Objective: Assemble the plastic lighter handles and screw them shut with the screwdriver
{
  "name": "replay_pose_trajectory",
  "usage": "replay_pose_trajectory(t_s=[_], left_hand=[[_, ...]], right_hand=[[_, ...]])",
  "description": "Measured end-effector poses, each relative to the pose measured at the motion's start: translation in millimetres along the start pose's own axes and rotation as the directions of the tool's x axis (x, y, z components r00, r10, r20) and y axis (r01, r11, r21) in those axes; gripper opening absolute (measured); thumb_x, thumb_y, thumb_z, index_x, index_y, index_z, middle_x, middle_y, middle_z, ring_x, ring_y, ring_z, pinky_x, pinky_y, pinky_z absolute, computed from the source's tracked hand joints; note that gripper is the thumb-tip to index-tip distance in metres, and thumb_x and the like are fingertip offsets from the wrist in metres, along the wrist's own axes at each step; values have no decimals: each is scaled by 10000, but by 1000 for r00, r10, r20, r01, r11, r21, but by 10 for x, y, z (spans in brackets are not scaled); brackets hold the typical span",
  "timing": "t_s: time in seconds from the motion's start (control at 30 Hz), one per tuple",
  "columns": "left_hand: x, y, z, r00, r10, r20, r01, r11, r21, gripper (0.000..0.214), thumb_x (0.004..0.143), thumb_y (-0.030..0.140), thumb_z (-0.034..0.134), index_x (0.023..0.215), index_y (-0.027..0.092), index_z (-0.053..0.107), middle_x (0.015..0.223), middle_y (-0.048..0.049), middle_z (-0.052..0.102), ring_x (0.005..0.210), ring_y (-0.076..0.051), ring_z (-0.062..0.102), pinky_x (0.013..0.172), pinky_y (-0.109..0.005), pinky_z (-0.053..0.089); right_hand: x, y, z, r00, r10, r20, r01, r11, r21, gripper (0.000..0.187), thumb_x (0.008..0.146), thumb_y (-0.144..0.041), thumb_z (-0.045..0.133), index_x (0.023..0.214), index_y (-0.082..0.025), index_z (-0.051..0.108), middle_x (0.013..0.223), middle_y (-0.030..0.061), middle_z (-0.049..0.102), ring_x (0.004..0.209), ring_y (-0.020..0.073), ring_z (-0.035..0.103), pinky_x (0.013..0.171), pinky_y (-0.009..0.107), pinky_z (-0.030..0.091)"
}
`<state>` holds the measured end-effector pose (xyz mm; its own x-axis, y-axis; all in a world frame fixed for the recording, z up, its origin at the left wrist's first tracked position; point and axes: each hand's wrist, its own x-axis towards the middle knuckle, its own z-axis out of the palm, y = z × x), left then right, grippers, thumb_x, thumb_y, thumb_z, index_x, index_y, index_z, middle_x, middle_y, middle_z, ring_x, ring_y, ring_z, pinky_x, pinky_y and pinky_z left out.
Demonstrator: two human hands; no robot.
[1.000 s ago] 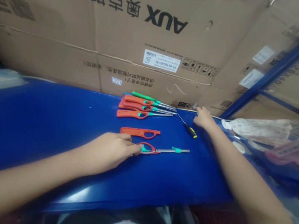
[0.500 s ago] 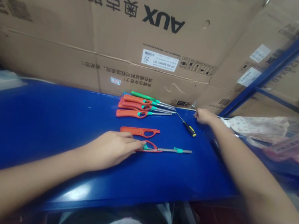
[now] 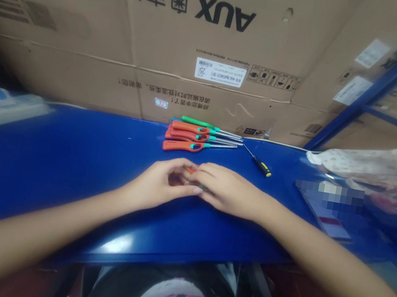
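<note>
My left hand (image 3: 155, 184) is closed round the orange lighter handle (image 3: 190, 170), its thumb stretched to the right beneath it. Only small bits of orange and green show between the fingers. From the right, my right hand (image 3: 227, 189) lies over the same lighter, fingers bent and pressed together at the left fingertips. The metal tube and the loose orange handle half are hidden behind the hands. Just beyond lie several orange gas lighters (image 3: 183, 146) with metal tubes, stacked side by side, and a green one (image 3: 199, 122) at the back.
A black-and-yellow screwdriver (image 3: 262, 166) rests right of the lighters on the blue table (image 3: 75, 168). A large cardboard box (image 3: 143, 46) walls off the back. At the right are a blue metal frame (image 3: 341, 123), plastic bags (image 3: 365, 160) and a flat, partly blurred-out object (image 3: 334, 226).
My right hand has come from the table's back right to the lighter and now meets my left hand. The camera view has shifted slightly.
</note>
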<state>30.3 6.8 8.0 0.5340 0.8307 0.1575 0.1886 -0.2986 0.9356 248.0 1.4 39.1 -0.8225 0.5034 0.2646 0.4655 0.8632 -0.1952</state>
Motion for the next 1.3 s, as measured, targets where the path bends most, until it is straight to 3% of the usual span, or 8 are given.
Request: replay_pose_trajectory(t_s=[0.17,0.3,0.47,0.77,1.03,1.13,1.23,1.3], left_hand=[[37,-10,-60,994,-107,-4,106,992,-68,413,805,382,748,1111,116,670,950,-94,759,882,-231,724,844,-381,586],[65,-38,-144,985,-168,-37,169,986,12,411,850,359,668,1160,89,680,1021,-129,758,865,-234,720,827,-396,578],[75,-14,-185,985,-170,-24,172,981,87,307,874,330,615,1068,113,715,908,-88,742,734,-183,664,710,-331,540],[85,80,-112,944,-328,42,329,923,-200,171,832,277,664,904,132,609,710,-8,668,562,-99,558,559,-232,445],[79,57,-53,933,-360,-22,354,924,-144,227,851,354,658,905,161,553,572,70,503,518,-90,434,528,-222,350],[71,39,-72,939,-344,0,342,932,-116,352,893,512,609,836,169,553,564,76,422,509,-86,362,517,-226,300],[62,10,-95,950,-312,29,313,945,-97,464,915,599,543,722,179,506,559,67,394,504,-87,331,513,-237,281],[58,-15,-109,956,-292,40,294,954,-62,472,924,595,534,702,180,504,553,58,424,507,-92,353,526,-243,302]], right_hand=[[-15,41,53,978,122,-171,-109,990,86,318,909,-341,697,1135,-157,570,1078,104,658,986,214,619,856,336,507],[-70,114,104,940,324,-111,-294,929,225,278,808,-288,784,995,-171,616,977,44,641,818,152,591,735,276,480],[-98,96,225,897,438,-64,-400,865,303,179,796,-258,785,875,-157,660,813,-8,608,595,76,466,595,223,393],[-72,65,262,882,468,-51,-427,841,332,74,820,-100,695,866,-150,666,802,-9,621,577,64,478,607,216,395],[-69,49,289,877,477,-58,-437,842,317,66,841,-105,676,796,-152,666,803,-1,623,570,54,483,608,218,415],[-66,53,256,826,562,45,-516,721,462,65,874,-187,663,817,-164,640,674,-31,599,505,58,492,529,206,414],[-76,62,219,757,595,271,-601,470,647,112,920,-290,614,907,-185,580,519,-79,536,396,77,493,403,189,418],[-84,67,202,766,541,347,-586,368,722,141,924,-317,611,938,-186,562,522,-77,553,393,84,523,388,194,473]])
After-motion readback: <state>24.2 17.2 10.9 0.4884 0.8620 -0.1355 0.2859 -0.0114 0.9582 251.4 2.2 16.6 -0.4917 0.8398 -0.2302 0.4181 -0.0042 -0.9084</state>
